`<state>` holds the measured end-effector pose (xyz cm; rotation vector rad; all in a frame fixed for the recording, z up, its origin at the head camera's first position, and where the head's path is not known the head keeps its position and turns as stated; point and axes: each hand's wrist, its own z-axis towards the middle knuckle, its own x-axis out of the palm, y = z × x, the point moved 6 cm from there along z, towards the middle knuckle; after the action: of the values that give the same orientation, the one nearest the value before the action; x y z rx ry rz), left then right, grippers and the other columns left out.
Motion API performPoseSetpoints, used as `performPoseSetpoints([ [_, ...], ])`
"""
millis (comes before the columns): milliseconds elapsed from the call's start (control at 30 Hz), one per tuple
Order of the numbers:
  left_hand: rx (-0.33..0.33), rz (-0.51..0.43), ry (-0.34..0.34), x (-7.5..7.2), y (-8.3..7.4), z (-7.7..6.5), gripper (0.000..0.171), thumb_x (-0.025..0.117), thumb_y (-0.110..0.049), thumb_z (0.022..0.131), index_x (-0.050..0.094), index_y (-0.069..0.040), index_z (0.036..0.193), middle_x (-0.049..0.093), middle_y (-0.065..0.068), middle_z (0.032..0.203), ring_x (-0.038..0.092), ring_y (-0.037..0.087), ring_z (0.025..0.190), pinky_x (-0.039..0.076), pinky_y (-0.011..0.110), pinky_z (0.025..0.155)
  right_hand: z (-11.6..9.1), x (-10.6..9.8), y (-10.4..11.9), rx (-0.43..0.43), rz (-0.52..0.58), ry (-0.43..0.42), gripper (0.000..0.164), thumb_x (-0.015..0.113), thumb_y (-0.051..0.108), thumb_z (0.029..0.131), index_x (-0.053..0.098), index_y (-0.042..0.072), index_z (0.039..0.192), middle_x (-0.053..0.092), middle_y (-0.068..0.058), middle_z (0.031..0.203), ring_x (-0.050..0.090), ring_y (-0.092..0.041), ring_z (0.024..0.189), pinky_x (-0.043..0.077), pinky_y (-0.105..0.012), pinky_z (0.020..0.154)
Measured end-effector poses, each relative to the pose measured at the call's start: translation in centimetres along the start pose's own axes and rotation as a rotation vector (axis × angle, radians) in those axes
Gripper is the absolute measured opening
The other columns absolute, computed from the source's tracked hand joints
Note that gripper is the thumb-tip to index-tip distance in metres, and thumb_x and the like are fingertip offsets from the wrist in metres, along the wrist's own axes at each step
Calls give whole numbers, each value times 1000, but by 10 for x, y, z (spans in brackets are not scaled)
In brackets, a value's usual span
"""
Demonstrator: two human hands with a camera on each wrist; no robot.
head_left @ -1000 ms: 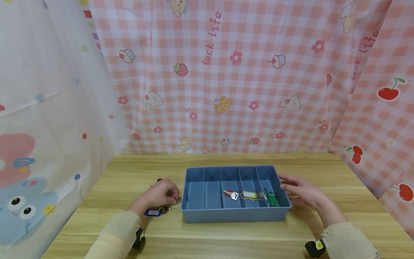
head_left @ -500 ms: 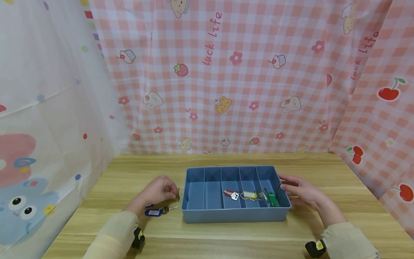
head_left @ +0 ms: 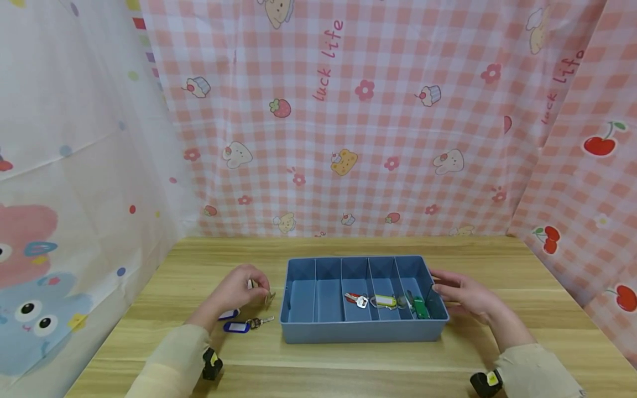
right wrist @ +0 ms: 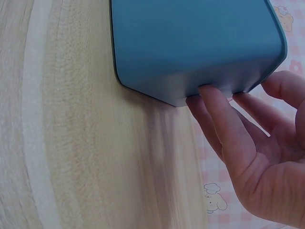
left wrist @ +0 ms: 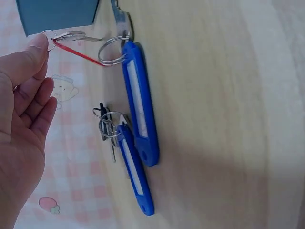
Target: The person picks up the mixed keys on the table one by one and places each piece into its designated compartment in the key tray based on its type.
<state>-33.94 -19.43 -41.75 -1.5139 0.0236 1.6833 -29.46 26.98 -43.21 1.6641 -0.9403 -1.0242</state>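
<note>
My left hand pinches a small metal ring between thumb and fingertips, left of the blue divided tray. From that ring hang silver keys and a thin red tag, seen edge-on in the left wrist view. Beneath, on the table, lie two key rings with blue tags, the nearer tag and the farther tag. The fingers of my right hand rest against the tray's right end wall, with the thumb at its rim.
Inside the tray, a red tag with keys lies in the middle compartment, with a yellow key tag to its right. The rightmost compartment holds a green key tag. Patterned cloth hangs behind the wooden table.
My left hand has lifted the red-tagged keys slightly and moved back and left. The farther blue tag, mostly covered before, shows more now. My right hand has stayed at the tray.
</note>
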Motion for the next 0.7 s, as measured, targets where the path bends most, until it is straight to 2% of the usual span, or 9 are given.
performPoseSetpoints([
  [333,-69,-54,-54,-14,-4,3,15,76,-8,87,71,-20,78,63,-12,81,56,17,89,48,54,85,1,0,-1,-10,11,0,67,56,18,102,20,-9,152,38,-38,143,60,-31,112,53,-48,90],
  [700,-16,-40,-141,-31,-16,8,12,78,-9,86,71,-18,81,63,-9,87,59,19,91,49,50,87,1,-1,-1,-7,6,0,68,57,19,102,20,-8,152,37,-38,143,60,-31,112,53,-48,90],
])
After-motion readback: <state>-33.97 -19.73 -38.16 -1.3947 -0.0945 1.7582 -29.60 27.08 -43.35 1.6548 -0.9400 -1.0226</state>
